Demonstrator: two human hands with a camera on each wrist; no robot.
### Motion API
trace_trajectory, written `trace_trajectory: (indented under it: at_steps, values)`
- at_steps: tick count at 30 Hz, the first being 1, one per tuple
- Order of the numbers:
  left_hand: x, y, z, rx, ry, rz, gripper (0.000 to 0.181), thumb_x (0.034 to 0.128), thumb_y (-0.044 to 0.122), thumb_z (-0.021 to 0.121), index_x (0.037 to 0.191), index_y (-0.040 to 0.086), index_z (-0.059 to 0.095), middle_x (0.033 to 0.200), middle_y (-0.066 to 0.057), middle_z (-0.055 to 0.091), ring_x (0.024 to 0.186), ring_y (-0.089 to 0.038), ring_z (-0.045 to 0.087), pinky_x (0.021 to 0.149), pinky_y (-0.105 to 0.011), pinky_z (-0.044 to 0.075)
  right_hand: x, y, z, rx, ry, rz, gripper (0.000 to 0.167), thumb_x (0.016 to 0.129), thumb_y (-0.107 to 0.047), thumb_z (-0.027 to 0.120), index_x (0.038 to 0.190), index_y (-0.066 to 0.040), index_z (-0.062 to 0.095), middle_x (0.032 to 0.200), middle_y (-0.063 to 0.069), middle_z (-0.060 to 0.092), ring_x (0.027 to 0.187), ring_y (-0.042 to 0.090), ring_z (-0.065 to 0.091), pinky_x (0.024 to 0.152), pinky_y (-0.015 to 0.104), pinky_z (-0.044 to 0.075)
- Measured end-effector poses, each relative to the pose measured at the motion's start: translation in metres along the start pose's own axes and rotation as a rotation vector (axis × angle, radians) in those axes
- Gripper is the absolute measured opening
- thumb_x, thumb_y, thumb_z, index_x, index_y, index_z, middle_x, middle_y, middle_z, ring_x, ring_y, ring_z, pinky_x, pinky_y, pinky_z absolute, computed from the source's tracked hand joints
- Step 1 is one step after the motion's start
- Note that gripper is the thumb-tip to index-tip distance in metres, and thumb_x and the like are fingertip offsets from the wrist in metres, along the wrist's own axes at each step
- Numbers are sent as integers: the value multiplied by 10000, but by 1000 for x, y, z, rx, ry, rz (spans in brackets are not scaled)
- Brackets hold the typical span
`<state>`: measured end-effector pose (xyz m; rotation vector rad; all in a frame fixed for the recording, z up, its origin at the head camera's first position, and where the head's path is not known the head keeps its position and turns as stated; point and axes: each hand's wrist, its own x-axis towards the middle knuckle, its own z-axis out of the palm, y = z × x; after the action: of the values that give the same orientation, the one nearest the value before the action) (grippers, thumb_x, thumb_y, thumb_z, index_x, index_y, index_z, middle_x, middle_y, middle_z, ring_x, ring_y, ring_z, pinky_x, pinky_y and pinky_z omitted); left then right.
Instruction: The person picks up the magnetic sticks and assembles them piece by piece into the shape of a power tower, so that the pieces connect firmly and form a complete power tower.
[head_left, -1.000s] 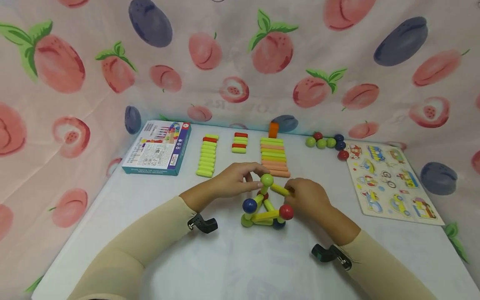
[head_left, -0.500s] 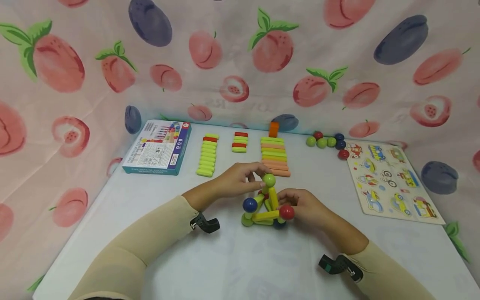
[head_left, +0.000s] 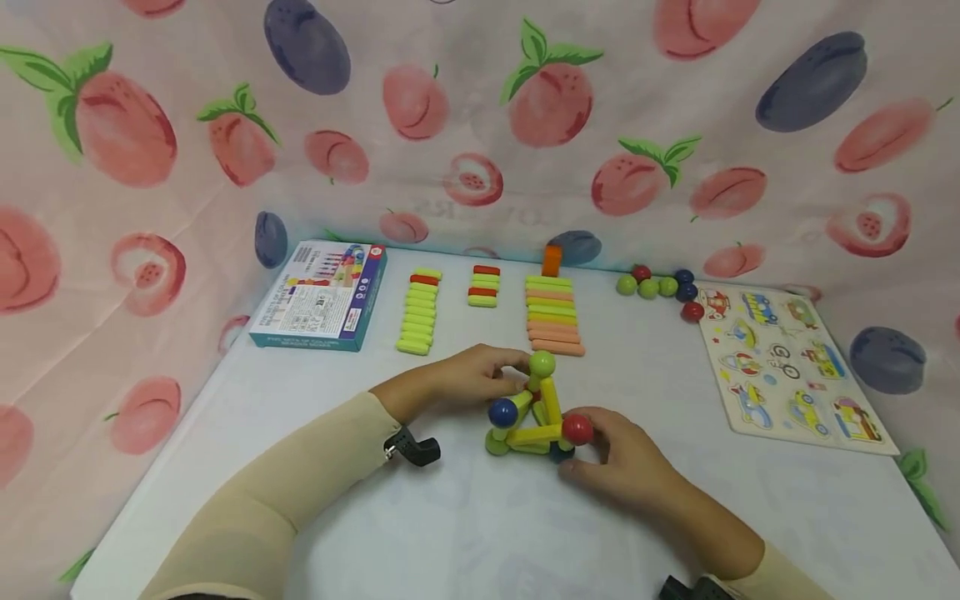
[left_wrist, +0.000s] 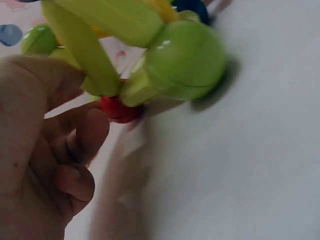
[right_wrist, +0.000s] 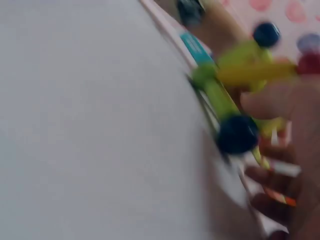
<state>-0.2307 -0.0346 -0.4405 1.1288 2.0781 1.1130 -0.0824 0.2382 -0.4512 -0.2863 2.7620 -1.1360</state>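
A frame of yellow and green sticks joined by coloured balls point(head_left: 537, 435) stands on the white table, centre. My left hand point(head_left: 480, 375) holds its back corner post, below the green ball point(head_left: 542, 363). In the left wrist view, the thumb lies against a green stick point(left_wrist: 82, 50), with a red ball point(left_wrist: 120, 109) at its lower end. My right hand point(head_left: 626, 454) is around the right corner, thumb and fingers apart, beside the red ball point(head_left: 577, 429) and the dark blue ball point(right_wrist: 238, 134). Blur in the right wrist view hides whether it touches them.
Behind the frame lie rows of green and red short sticks point(head_left: 417, 315) and longer sticks point(head_left: 551, 308), plus an orange block point(head_left: 551, 261). A box point(head_left: 318, 293) stands at left. Loose balls point(head_left: 648, 288) and a picture puzzle board point(head_left: 787, 362) are at right.
The yellow stick my right hand held now spans from the green ball's post to the red ball's corner. That hand has let go and moved toward me, around the right corner.
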Motion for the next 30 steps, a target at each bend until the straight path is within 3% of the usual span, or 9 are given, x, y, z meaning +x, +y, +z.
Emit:
trace_trajectory:
  at_steps: [2, 4, 8, 13, 17, 22, 25, 28, 30]
  values:
    - [-1, -2, 1, 34, -6, -7, 339, 1106, 239, 593, 1435, 188, 652, 1344, 96, 699, 1175, -77, 629, 1023, -294, 519, -2, -1, 8, -74, 49, -22, 477, 819, -346, 932, 1238, -228, 736, 1187, -102, 729, 1114, 175, 644, 1016, 519, 527]
    - [-4, -4, 1, 47, 12, -21, 300, 1110, 270, 596, 1383, 185, 686, 1270, 117, 724, 1169, -73, 636, 1026, -297, 519, 1, -3, 13, -85, 74, -23, 411, 810, -354, 945, 1161, -238, 764, 1103, -112, 738, 1028, 155, 642, 966, 488, 537]
    - [-15, -10, -3, 93, 76, -27, 198, 1082, 282, 659, 1251, 212, 737, 1165, 161, 743, 1000, -84, 646, 864, -288, 553, 17, -1, 8, -32, 60, -26, 312, 833, -248, 923, 1110, -191, 791, 1047, -69, 755, 1008, 166, 657, 981, 501, 540]
    - [-41, -15, -14, 184, 121, -9, 104, 1031, 284, 741, 1135, 277, 747, 1114, 193, 749, 840, -117, 619, 709, -297, 533, 51, -1, -3, -17, -13, -74, 324, 884, -165, 864, 1201, -184, 800, 1099, -55, 770, 1077, 205, 669, 1005, 527, 536]
    - [-65, -21, -22, 257, 178, -29, 115, 1006, 311, 773, 1116, 295, 743, 1074, 188, 727, 798, -115, 600, 695, -299, 530, 85, -14, -4, -69, -109, -157, 341, 904, -160, 851, 1235, -219, 797, 1097, -101, 757, 1025, 173, 642, 957, 462, 538]
    - [-87, -29, -29, 269, 274, -89, 144, 990, 280, 793, 1127, 284, 746, 1063, 175, 725, 823, -118, 593, 709, -307, 535, 117, -30, 2, -111, -197, -272, 317, 910, -150, 858, 1217, -197, 795, 1084, -118, 757, 939, 152, 616, 892, 397, 555]
    - [-92, -32, -29, 263, 304, -115, 156, 988, 269, 795, 1137, 280, 751, 1075, 171, 730, 812, -119, 592, 697, -307, 525, 127, -35, 0, -118, -255, -288, 320, 905, -149, 862, 1217, -173, 792, 1083, -109, 765, 945, 131, 645, 906, 380, 579]
    - [-90, -30, -27, 276, 303, -110, 164, 1000, 285, 780, 1162, 279, 755, 1093, 166, 735, 805, -115, 593, 693, -304, 519, 136, -38, -15, -131, -310, -246, 315, 917, -94, 814, 1229, -135, 790, 1102, -65, 775, 985, 155, 662, 929, 396, 588]
    - [-87, -28, -26, 296, 302, -99, 164, 1008, 295, 770, 1170, 276, 755, 1105, 161, 737, 800, -115, 592, 695, -305, 518, 148, -40, -28, -164, -296, -201, 290, 941, -77, 769, 1226, -126, 788, 1110, -43, 773, 969, 175, 654, 896, 392, 593]
